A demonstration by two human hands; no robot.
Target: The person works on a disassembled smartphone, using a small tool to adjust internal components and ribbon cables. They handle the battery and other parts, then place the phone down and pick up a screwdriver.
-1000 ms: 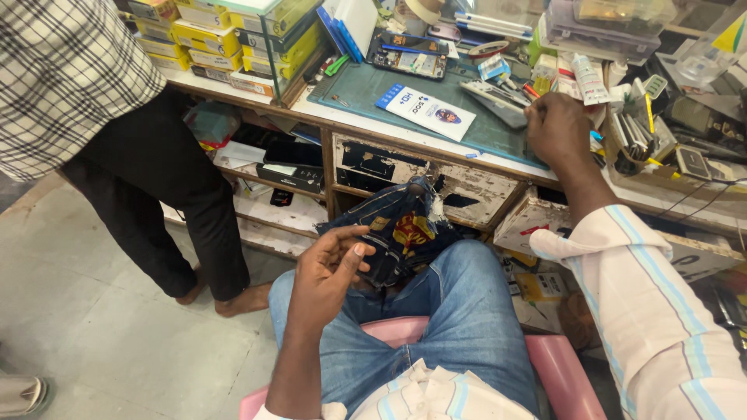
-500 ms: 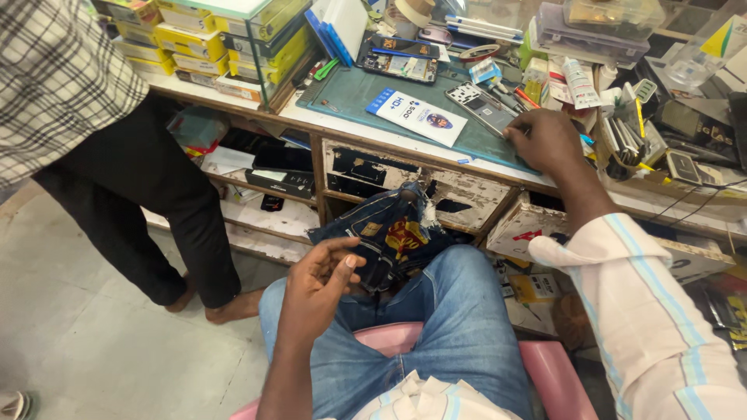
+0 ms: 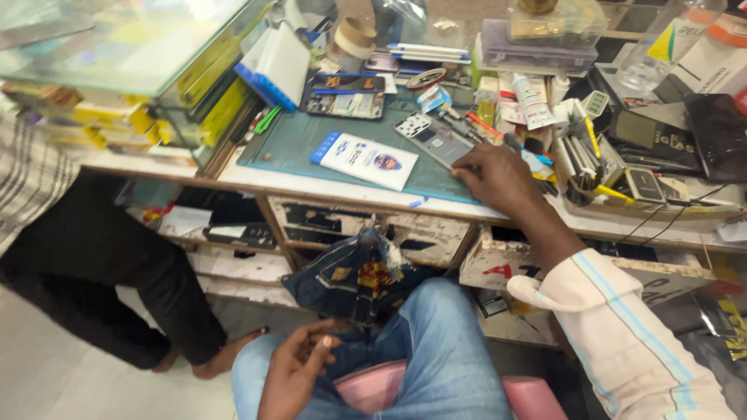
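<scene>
The right hand [image 3: 498, 177] reaches out over the worktop [image 3: 342, 189], its fingers curled down and resting on the lower end of a grey phone back panel [image 3: 436, 138] that lies tilted on the green cutting mat [image 3: 296, 144]; whether the fingertips actually pinch the panel cannot be told. Just left of the hand on the mat lies a white and blue flat box [image 3: 366, 160], and beyond it a dark opened phone [image 3: 345, 95]. A cluttered tray of small tools [image 3: 583, 159] sits just right of the hand. The left hand [image 3: 294, 372] rests low by the lap (over blue jeans), fingers loosely bent and holding nothing, close to a dark patterned cloth [image 3: 354, 276]. Another person's dark trouser leg [image 3: 109, 272] stands at left.
</scene>
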